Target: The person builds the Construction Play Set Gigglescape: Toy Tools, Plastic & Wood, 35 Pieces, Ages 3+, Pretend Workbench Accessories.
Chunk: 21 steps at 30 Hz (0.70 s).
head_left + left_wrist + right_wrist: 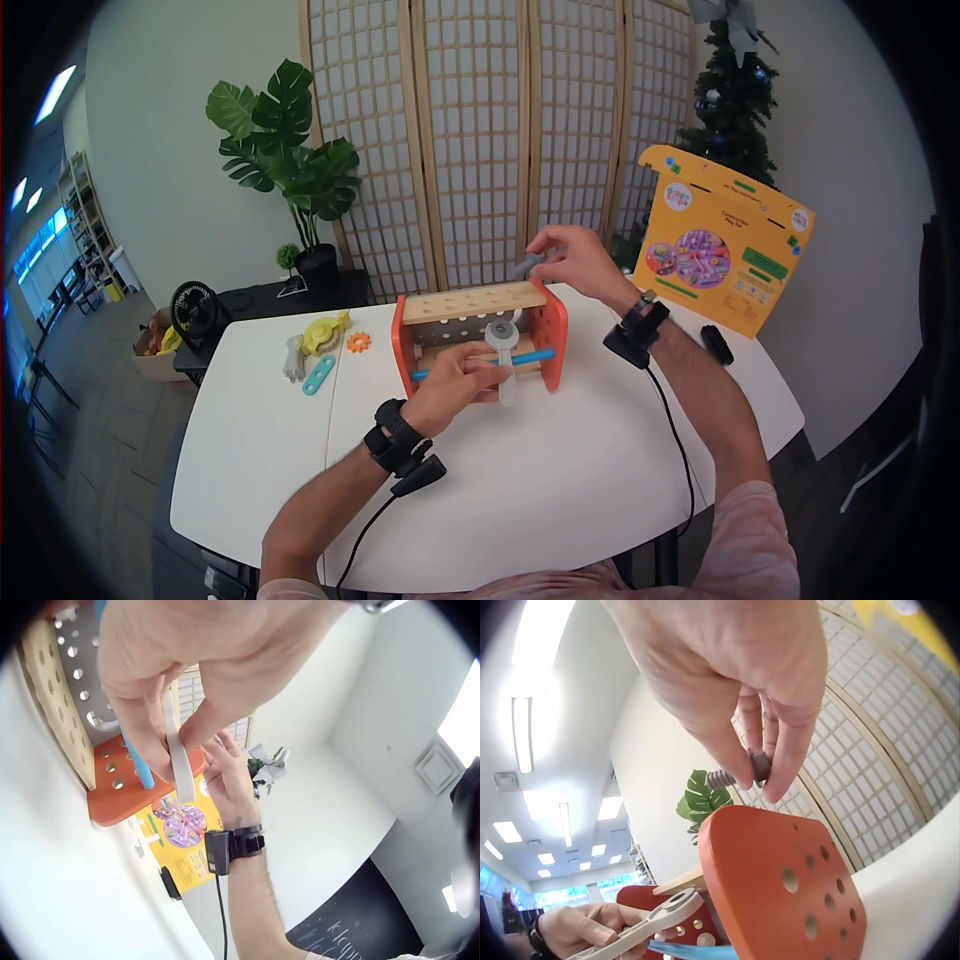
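I note the left hand [452, 388] grasping a grey toy wrench [503, 358], thumb and fingers pinching its shaft, ring end uppermost. Wrench is at the front of the toy workbench [555, 330], overlapping the blue rod [540, 356] in my head view; whether the two touch I cannot tell. Right hand [582, 262] is raised just above the workbench's right end, pinching a grey toy bolt [760, 765] by its head between thumb and fingers; in the right wrist view I make out the threaded shank, pointing sideways and clear of the holed red-orange end panel [795, 892]. Workbench stands upright on the white tabletop [560, 480], its pale wooden top [475, 301] pierced with holes, a grey perforated panel [455, 329] below. Left of it I log loose pieces: orange gear [366, 343] nearest, then a teal holed strip [318, 376], a yellow piece [325, 333] of unclear shape, and a grey piece [294, 362] at the outer side. At right, a yellow construction play set box [727, 235] leans at an angle, a small black object [716, 345] near its lower edge.
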Each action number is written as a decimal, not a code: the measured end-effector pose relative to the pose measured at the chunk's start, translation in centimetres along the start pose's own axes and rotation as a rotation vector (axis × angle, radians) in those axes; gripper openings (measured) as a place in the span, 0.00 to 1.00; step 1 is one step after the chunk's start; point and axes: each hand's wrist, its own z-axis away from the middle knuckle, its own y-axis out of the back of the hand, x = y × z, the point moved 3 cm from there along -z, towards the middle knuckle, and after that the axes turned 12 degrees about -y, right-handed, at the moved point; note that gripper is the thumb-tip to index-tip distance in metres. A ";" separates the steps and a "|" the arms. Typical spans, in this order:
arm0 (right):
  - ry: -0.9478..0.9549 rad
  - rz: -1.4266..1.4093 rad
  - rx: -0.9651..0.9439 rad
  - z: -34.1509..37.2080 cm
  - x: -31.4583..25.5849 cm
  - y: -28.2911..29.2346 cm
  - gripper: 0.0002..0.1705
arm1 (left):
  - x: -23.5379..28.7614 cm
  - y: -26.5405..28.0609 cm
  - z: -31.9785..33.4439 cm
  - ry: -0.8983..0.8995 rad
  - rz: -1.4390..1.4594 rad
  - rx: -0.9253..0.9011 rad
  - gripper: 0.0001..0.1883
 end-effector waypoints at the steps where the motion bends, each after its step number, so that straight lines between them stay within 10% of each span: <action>1: 0.003 -0.002 0.004 -0.7 -0.6 -0.4 0.20 | 0.0 -0.1 -0.4 0.002 0.011 -0.003 0.28; 10: 0.362 0.547 -0.069 -4.5 -3.0 -5.7 0.14 | -1.0 0.1 -1.9 0.030 0.062 0.018 0.24; 21: 0.229 0.600 -0.356 -4.5 -2.9 -7.1 0.17 | -0.5 1.0 -2.9 0.086 0.090 0.009 0.16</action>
